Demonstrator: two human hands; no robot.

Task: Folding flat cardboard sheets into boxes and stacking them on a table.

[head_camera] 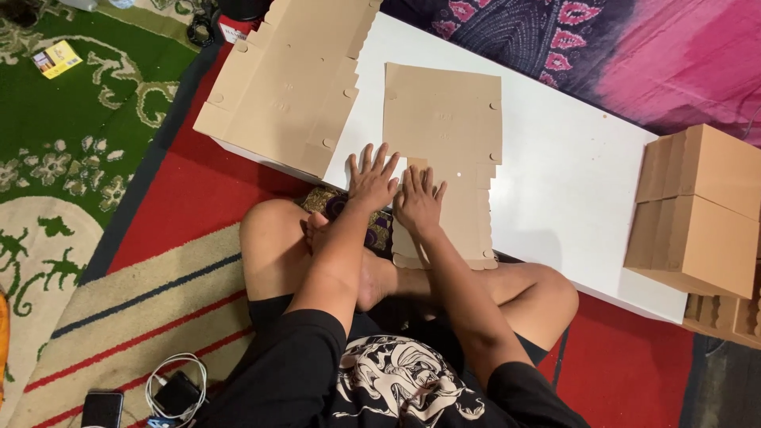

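Note:
A flat, die-cut brown cardboard box blank (444,119) lies on a low white table (571,182) in front of me. Both my hands press flat on its near part, side by side, fingers spread. My left hand (371,181) rests at the blank's left edge, partly on the white tabletop. My right hand (418,202) lies on the cardboard just to its right. Neither hand grips anything. I sit cross-legged with bare knees under the table's near edge.
A stack of flat cardboard blanks (277,87) lies at the table's left end, overhanging it. Folded brown boxes (697,210) are piled at the right end. On the carpet sit a small yellow packet (57,58), a phone (101,408) and a charger with white cable (176,390).

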